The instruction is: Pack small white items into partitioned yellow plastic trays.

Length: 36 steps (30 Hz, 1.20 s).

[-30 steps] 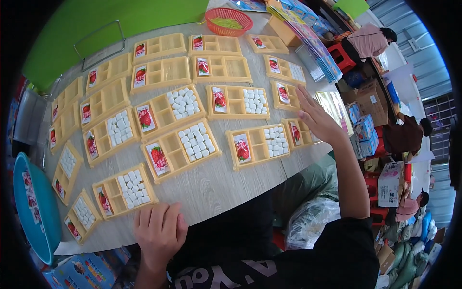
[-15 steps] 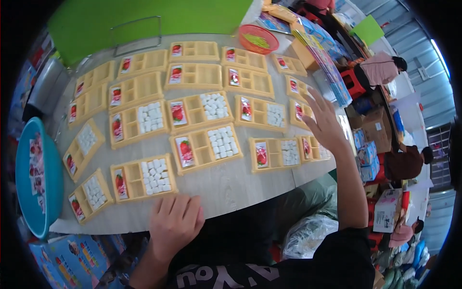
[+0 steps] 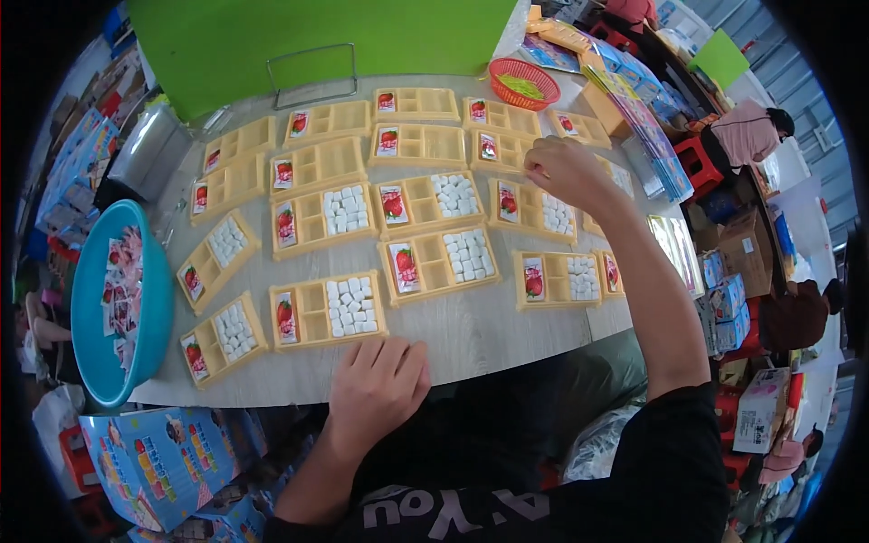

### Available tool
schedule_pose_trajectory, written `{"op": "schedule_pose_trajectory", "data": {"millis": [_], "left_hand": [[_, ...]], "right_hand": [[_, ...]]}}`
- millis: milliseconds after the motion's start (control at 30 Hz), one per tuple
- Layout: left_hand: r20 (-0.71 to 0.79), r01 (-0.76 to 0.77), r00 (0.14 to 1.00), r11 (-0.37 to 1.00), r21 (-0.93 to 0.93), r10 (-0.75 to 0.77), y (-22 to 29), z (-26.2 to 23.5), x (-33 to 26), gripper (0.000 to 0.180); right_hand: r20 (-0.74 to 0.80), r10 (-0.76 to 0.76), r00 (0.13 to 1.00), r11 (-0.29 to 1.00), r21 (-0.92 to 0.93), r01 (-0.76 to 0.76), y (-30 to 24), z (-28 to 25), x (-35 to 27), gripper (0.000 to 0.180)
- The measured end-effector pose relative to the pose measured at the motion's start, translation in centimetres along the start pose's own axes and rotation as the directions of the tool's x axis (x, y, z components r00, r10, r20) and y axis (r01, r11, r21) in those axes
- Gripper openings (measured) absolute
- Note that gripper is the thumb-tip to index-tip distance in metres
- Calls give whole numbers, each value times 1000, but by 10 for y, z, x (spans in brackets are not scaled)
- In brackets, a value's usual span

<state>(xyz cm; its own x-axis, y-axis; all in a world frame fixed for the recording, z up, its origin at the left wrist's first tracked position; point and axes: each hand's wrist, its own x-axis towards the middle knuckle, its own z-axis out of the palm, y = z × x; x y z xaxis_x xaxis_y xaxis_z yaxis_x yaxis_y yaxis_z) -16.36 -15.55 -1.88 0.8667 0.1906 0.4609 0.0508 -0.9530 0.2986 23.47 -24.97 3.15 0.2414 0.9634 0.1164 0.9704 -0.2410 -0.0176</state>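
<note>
Rows of cream plastic trays (image 3: 416, 145) with compartments cover the table, each with a strawberry-printed sachet (image 3: 405, 268) at its left end. White marshmallow-like pieces (image 3: 351, 306) fill the large compartment of several nearer trays; many farther ones hold only the sachet. My right hand (image 3: 566, 172) reaches over the right-hand trays, fingers curled together beside the right end of a far-row tray (image 3: 496, 150). Whatever it may hold is hidden. My left hand (image 3: 378, 385) rests at the table's front edge, fingers curled under, just below a filled tray (image 3: 310, 326); its palm side is hidden.
A blue basin (image 3: 161, 308) of sachets stands at the left edge. At the back right sits a red basket (image 3: 525, 84) with yellow-green packets. A green panel (image 3: 317, 36) borders the far side, a metal frame before it. Printed cartons (image 3: 163, 462) stand below left; co-workers sit right.
My right hand has swung left from the rightmost trays, and its spread fingers have curled together. The whole view has shifted, so the table appears farther right. My left hand stays by the edge.
</note>
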Motion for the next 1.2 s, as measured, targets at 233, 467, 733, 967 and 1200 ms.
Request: {"op": "schedule_pose_trajectory", "data": {"millis": [233, 467, 733, 967, 1200], "left_hand": [[-84, -60, 994, 996, 65, 65, -1, 3, 0, 7], [-143, 141, 980, 990, -7, -141, 0, -5, 0, 16], [-100, 110, 987, 985, -130, -123, -1, -16, -7, 24], [137, -63, 990, 971, 230, 31, -5, 6, -15, 66], [187, -182, 974, 930, 318, 127, -4, 1, 7, 63]], "right_hand": [[-138, 29, 990, 1000, 6, -29, -14, -33, -22, 11], [-228, -69, 971, 998, -9, 69, -98, -62, -89, 10], [-121, -145, 982, 987, 52, 152, -214, -20, -149, 9], [-374, 71, 925, 996, 70, -48, -211, 3, -173, 9], [-436, 869, 233, 375, 273, -886, -124, 34, -404, 19]]}}
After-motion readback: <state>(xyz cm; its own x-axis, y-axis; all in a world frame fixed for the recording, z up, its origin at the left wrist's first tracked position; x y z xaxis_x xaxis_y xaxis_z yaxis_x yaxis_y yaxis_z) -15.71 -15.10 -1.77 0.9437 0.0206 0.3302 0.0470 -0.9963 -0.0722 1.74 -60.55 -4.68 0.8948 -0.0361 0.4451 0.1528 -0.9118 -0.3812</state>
